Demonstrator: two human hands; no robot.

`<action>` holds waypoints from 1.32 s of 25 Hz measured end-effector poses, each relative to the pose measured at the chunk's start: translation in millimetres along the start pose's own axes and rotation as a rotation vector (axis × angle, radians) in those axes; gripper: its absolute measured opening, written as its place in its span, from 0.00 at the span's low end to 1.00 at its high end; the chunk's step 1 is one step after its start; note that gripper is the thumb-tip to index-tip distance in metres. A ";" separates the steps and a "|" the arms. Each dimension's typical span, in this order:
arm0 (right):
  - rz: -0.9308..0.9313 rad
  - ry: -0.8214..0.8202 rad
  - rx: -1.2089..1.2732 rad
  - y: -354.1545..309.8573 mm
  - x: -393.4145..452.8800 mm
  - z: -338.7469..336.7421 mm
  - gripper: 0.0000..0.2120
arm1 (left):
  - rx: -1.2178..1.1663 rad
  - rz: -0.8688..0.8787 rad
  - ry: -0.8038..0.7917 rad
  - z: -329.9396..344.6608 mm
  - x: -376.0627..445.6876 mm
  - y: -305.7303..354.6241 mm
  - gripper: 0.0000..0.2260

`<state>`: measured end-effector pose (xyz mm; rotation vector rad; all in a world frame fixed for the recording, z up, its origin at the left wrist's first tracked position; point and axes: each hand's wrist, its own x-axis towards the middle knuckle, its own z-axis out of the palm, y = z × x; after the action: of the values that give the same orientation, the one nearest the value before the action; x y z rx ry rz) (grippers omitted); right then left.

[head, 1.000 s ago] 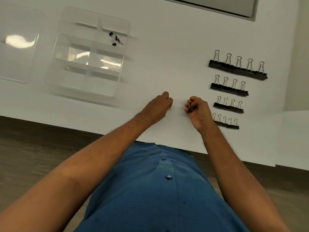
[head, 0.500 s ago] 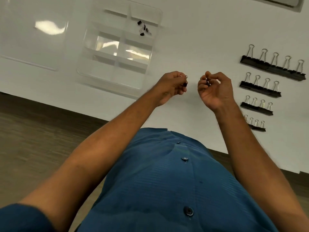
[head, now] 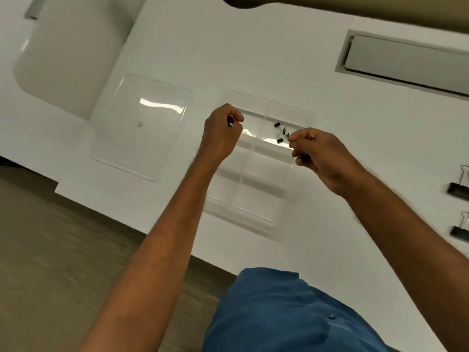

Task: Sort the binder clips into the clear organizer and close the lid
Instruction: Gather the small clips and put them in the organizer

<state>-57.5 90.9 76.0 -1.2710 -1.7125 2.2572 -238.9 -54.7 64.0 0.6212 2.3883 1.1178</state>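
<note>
The clear organizer (head: 256,207) lies open on the white table, split into several compartments. A few tiny black binder clips (head: 280,132) lie in its far right compartment. My left hand (head: 221,134) hovers over the organizer's far left corner, pinched on a tiny black binder clip (head: 230,122). My right hand (head: 320,158) is over the organizer's right edge, close to the compartment with the clips, fingers closed on a small black clip (head: 304,156). The clear lid (head: 142,125) lies flat to the left of the organizer.
Two larger black binder clips (head: 459,189) with silver handles show at the right edge of the table. A grey recessed panel (head: 406,62) sits at the far right. The table's front edge (head: 127,219) runs diagonally, with brown floor below it.
Both hands have moved from beside the clip rows to above the organizer, each carrying a tiny clip. The view has swung left, so most clip rows are out of frame.
</note>
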 end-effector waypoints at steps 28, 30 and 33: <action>-0.689 -0.163 -1.310 -21.2 131.1 104.8 0.07 | 0.700 0.085 0.048 21.1 -27.5 -95.1 0.39; -0.710 -0.087 -1.087 -24.8 104.1 82.0 0.08 | 0.700 0.089 0.058 18.7 -29.9 -90.0 0.38; -0.707 0.106 -0.855 -12.5 40.6 31.2 0.07 | 0.655 0.154 0.078 21.4 -37.6 -73.7 0.33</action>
<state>-109.0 90.6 64.6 -0.6027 -2.6261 1.0704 -212.4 -105.3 0.4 0.9945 2.8120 0.3872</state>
